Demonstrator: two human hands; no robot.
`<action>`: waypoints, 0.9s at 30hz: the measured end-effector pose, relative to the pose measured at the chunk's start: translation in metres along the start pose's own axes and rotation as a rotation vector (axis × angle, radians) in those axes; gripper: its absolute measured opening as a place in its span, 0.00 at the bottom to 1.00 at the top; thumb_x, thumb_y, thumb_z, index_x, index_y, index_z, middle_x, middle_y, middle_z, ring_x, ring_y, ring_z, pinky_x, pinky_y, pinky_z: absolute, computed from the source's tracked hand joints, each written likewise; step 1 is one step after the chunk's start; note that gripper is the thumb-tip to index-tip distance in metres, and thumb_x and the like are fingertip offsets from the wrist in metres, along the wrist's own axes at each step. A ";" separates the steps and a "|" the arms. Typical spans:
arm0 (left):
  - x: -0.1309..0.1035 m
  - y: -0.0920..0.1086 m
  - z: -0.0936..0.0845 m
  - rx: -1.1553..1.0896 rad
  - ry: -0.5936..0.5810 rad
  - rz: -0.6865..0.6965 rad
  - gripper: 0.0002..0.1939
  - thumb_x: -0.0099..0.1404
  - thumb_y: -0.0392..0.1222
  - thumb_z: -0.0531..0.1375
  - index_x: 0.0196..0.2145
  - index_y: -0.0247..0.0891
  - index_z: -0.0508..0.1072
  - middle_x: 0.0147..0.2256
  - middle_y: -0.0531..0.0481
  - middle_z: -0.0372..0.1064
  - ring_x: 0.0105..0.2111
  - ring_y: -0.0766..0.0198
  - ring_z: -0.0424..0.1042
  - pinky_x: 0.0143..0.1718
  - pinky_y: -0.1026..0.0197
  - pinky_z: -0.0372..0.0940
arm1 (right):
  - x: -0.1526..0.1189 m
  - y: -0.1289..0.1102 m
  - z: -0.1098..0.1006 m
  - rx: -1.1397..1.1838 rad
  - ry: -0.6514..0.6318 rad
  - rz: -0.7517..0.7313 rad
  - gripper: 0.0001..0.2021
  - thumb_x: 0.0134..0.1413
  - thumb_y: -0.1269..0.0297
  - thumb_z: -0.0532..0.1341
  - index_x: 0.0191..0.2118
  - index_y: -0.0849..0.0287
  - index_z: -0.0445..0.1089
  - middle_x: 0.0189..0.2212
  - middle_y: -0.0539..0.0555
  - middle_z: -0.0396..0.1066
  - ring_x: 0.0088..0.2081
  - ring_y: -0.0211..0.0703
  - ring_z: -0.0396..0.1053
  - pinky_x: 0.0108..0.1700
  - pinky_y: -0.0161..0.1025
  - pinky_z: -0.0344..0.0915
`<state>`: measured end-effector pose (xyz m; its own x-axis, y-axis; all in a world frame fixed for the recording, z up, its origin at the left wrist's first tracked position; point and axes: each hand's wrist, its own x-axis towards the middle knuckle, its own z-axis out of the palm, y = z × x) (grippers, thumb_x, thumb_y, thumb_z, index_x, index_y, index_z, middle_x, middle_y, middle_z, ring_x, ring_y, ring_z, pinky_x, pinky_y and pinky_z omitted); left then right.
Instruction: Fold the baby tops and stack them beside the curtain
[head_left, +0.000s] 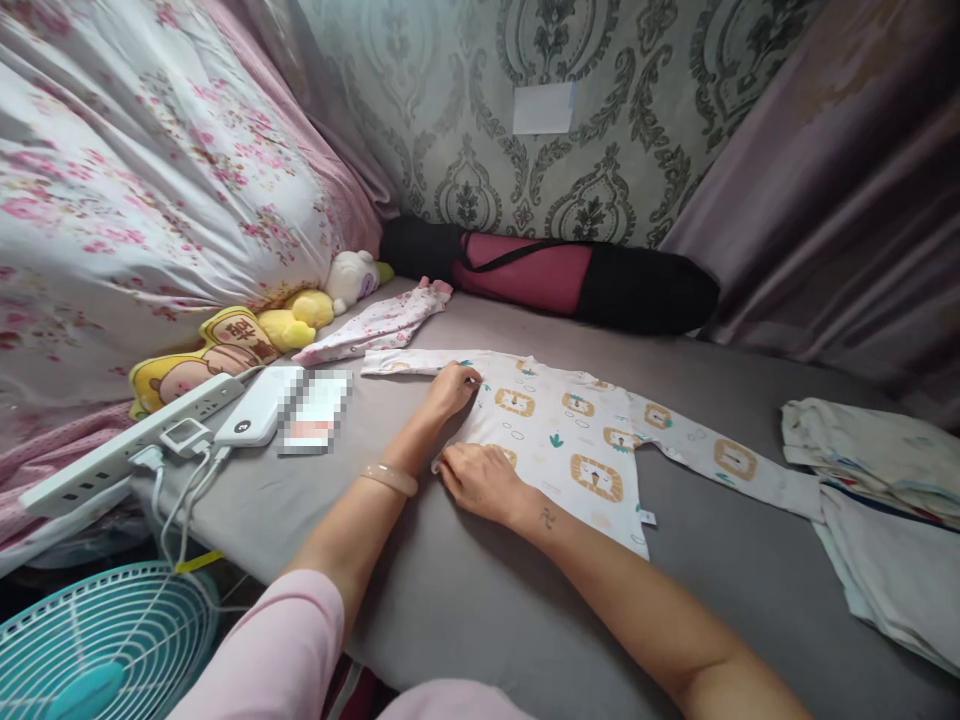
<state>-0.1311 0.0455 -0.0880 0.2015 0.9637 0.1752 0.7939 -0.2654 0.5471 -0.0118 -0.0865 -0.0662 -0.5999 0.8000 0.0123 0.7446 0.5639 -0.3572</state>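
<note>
A small white long-sleeved shirt with lion prints lies spread on the grey bed sheet, its sleeves stretched out to both sides. My left hand pinches the shirt's edge near the base of the left-lying sleeve. Closer to me, my right hand is closed on the shirt's lower left corner, with its forearm reaching in from the lower right. The shirt's far sleeve end touches a folded stack of pale clothes at the right.
Pink-patterned clothing lies behind the left sleeve. A long black and red bag rests along the wall. Left are plush toys, a power strip, a white power bank, a blurred-out rectangle and a teal fan.
</note>
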 end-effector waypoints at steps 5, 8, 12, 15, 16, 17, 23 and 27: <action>0.010 -0.005 -0.008 0.077 -0.068 0.112 0.15 0.63 0.33 0.54 0.40 0.36 0.80 0.43 0.42 0.71 0.43 0.57 0.71 0.50 0.59 0.64 | -0.001 0.014 -0.010 0.373 -0.058 0.024 0.14 0.67 0.57 0.52 0.41 0.56 0.74 0.37 0.52 0.77 0.37 0.40 0.72 0.36 0.35 0.58; 0.012 -0.009 -0.011 0.095 -0.098 0.169 0.16 0.63 0.32 0.53 0.39 0.35 0.80 0.43 0.42 0.71 0.43 0.58 0.71 0.50 0.59 0.64 | -0.002 0.011 -0.014 0.371 -0.083 0.005 0.13 0.63 0.55 0.56 0.38 0.54 0.76 0.33 0.49 0.76 0.34 0.39 0.69 0.34 0.34 0.55; 0.012 -0.012 -0.013 0.108 -0.114 0.198 0.17 0.62 0.31 0.52 0.41 0.36 0.79 0.44 0.42 0.72 0.44 0.58 0.71 0.51 0.59 0.63 | -0.002 0.010 -0.012 0.382 -0.076 -0.006 0.15 0.61 0.52 0.57 0.34 0.54 0.76 0.28 0.47 0.73 0.30 0.37 0.66 0.31 0.34 0.53; 0.008 -0.012 -0.015 0.105 -0.103 0.218 0.17 0.61 0.31 0.53 0.44 0.36 0.77 0.45 0.42 0.73 0.46 0.58 0.71 0.52 0.60 0.62 | 0.005 0.022 -0.009 0.514 -0.095 -0.033 0.18 0.63 0.55 0.53 0.30 0.58 0.74 0.23 0.46 0.69 0.27 0.36 0.64 0.30 0.32 0.55; 0.005 -0.012 -0.016 0.105 -0.093 0.210 0.17 0.61 0.31 0.53 0.45 0.36 0.77 0.45 0.42 0.73 0.46 0.58 0.71 0.51 0.60 0.62 | 0.008 0.028 -0.009 0.544 -0.034 -0.005 0.18 0.63 0.57 0.51 0.31 0.58 0.74 0.24 0.47 0.70 0.28 0.37 0.65 0.31 0.32 0.57; 0.003 -0.011 -0.017 0.106 -0.072 0.183 0.17 0.61 0.32 0.54 0.45 0.36 0.76 0.44 0.43 0.73 0.45 0.58 0.71 0.50 0.60 0.63 | 0.011 0.034 -0.009 0.545 0.073 0.051 0.17 0.64 0.59 0.50 0.34 0.58 0.74 0.27 0.48 0.72 0.31 0.38 0.67 0.34 0.33 0.60; -0.013 0.003 -0.019 0.082 -0.063 -0.118 0.13 0.63 0.47 0.57 0.32 0.36 0.77 0.30 0.46 0.75 0.33 0.59 0.72 0.35 0.63 0.62 | 0.016 0.057 -0.006 0.138 0.454 0.345 0.20 0.64 0.68 0.46 0.55 0.60 0.68 0.55 0.61 0.69 0.58 0.48 0.62 0.59 0.43 0.55; -0.014 0.013 -0.015 0.039 -0.152 -0.182 0.14 0.59 0.49 0.60 0.22 0.37 0.75 0.20 0.51 0.69 0.27 0.61 0.70 0.29 0.65 0.59 | 0.015 0.054 0.008 -0.032 0.298 0.349 0.25 0.66 0.65 0.44 0.65 0.67 0.56 0.67 0.64 0.53 0.68 0.52 0.45 0.67 0.52 0.38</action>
<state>-0.1321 0.0280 -0.0716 0.1348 0.9896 -0.0501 0.8461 -0.0887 0.5257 0.0175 -0.0454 -0.0928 -0.2045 0.9647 0.1657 0.8988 0.2521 -0.3585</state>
